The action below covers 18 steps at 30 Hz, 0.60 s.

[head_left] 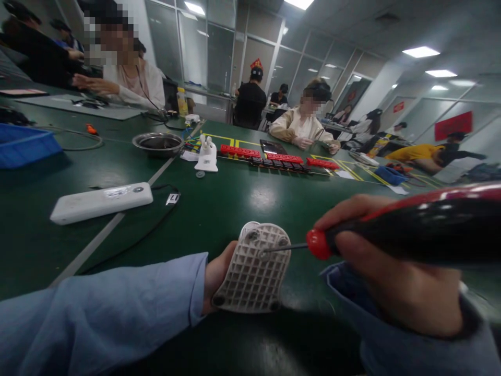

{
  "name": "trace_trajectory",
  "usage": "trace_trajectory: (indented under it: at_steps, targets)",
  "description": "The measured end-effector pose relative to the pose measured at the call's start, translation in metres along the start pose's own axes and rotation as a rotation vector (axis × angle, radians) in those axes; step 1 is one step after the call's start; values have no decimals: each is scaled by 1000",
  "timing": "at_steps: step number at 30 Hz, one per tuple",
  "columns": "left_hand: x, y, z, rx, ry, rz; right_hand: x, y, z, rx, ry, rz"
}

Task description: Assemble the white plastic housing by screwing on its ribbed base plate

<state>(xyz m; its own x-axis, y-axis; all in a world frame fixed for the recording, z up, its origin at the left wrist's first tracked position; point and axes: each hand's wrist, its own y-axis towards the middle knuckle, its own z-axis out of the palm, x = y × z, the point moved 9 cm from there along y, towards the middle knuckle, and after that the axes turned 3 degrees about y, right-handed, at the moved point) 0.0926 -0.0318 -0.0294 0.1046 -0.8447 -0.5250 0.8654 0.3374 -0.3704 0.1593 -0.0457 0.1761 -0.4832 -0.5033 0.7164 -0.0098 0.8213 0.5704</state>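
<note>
My left hand (219, 275) is closed around the far side of a white plastic part (256, 277), its fingers largely hidden behind it. The part's gridded underside faces me, with dark round spots near its corners. In my right hand (395, 277) is a red and black electric screwdriver (422, 224), with the fingers wrapped round its body. Its thin shaft points left from a red collar, and the tip touches a round hole near the top of the grid.
On the green table (219, 203) lie a white power strip (102, 202) with a cable, a metal bowl (157, 143), a blue bin (27, 146), a white figure-like part (206, 155) and red trays (284, 157). People sit across and beyond the table.
</note>
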Motion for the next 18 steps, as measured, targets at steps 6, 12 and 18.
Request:
trace_trajectory:
  at_steps: [6,12,18]
  targets:
    - [0,0,1,16,-69,-30,-21,-12,-17,-143,141,2]
    - [-1,-2,2,25,-153,-39,-38,-26,-33,-341,224,-46]
    - [-2,0,5,74,-181,-21,-38,-30,-33,-312,172,-68]
